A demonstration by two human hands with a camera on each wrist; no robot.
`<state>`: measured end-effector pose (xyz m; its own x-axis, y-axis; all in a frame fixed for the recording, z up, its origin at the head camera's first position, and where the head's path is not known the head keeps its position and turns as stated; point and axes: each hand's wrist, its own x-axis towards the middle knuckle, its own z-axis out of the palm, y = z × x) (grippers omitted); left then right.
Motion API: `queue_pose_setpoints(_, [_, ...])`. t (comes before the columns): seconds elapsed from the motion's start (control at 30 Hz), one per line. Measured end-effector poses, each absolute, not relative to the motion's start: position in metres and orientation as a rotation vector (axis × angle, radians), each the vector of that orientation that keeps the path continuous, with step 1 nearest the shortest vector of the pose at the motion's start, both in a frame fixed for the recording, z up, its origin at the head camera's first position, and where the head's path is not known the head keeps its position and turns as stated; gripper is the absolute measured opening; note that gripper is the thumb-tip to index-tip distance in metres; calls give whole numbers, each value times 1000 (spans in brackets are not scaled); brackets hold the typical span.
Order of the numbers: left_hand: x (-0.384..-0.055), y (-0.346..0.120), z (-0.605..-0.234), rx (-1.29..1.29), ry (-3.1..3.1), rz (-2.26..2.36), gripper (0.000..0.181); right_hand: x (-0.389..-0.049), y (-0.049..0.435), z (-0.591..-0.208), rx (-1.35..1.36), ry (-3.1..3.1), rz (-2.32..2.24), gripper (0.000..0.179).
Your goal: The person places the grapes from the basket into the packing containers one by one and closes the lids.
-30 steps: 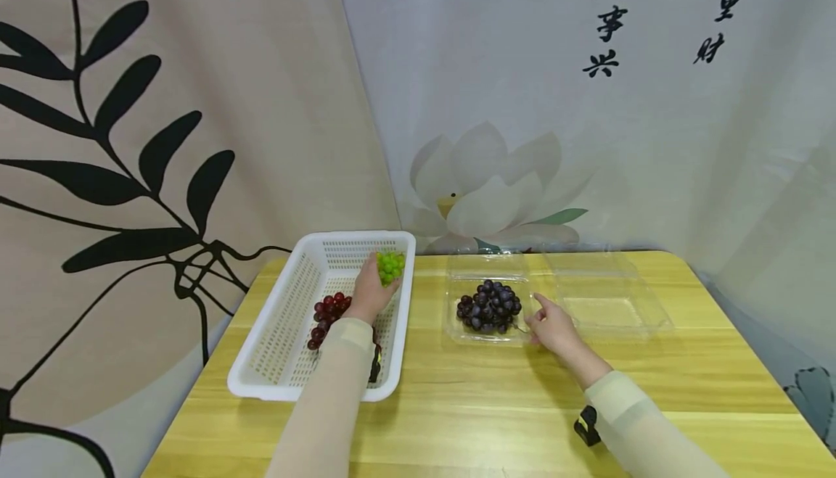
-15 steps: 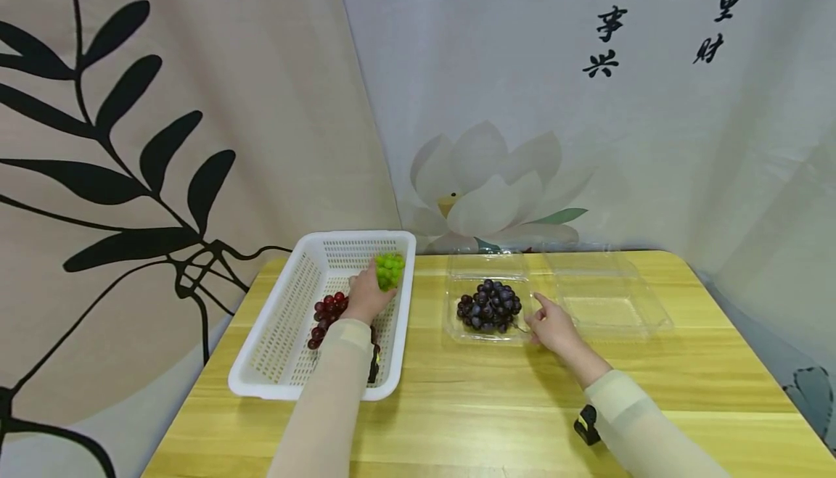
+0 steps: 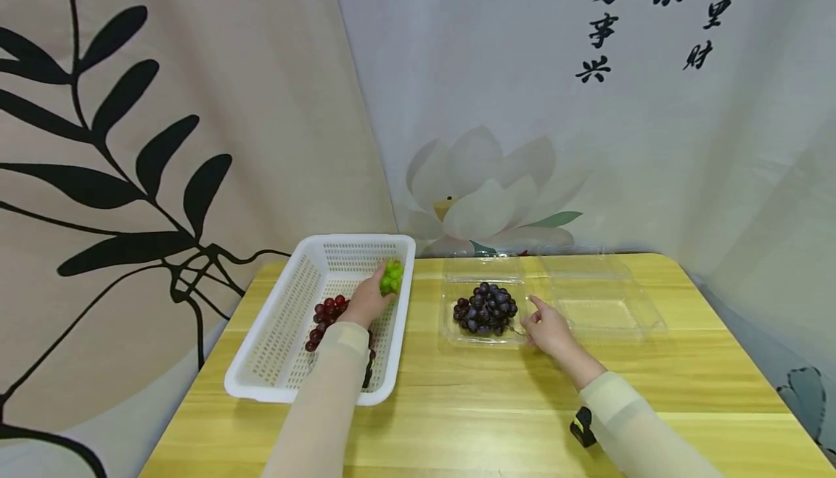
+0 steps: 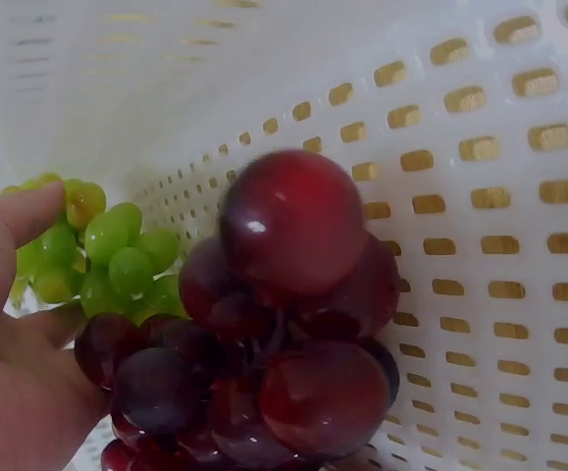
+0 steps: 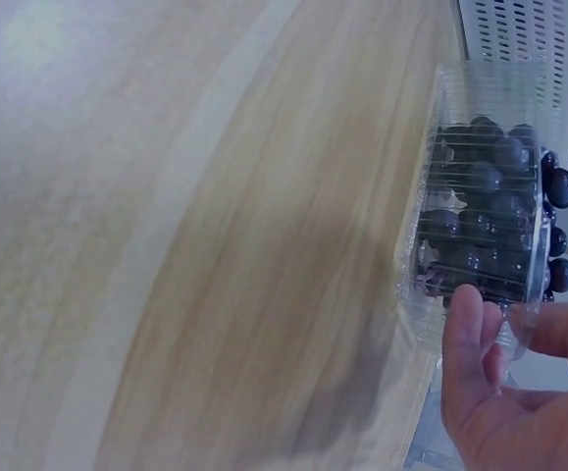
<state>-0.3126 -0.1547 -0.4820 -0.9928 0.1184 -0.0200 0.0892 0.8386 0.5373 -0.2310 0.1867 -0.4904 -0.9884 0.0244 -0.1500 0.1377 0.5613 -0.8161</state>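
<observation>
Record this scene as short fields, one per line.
Left hand: gripping a bunch of green grapes inside the basket
Basket: white perforated plastic basket, also holding a bunch of dark red grapes
Right hand: pinching the edge of an open clear plastic box
Box contents: bunch of black grapes
Other container: second clear plastic box
Surface: yellow wood-grain table

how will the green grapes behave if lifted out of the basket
The green grapes may sag or swing a little, being a cluster of separate berries. Their glossy skins look somewhat slippery, and the rounded berries could roll if loosened.
</observation>
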Motion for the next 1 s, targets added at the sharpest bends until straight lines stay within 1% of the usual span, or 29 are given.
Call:
queue_pose_setpoints(0.1, [-312,-153,-481,155,2963,790,82,-231,187,-490,135,2675,-1401,62])
queue_pose_setpoints(0.3, [-309,-155,-480,19,2968,729,92,-231,187,-490,132,2651,-1413,62])
queue_pose_setpoints(0.47, [-312,-157,-485,77,2989,643,86,-230,186,-489,127,2655,-1431,62])
queue_pose_setpoints(0.73, [-311,-156,-484,182,2943,878,77,-229,187,-487,129,2646,-1438,61])
queue_pose_setpoints(1.0, [-308,-155,-479,199,2979,826,67,-228,187,-489,127,2637,-1426,61])
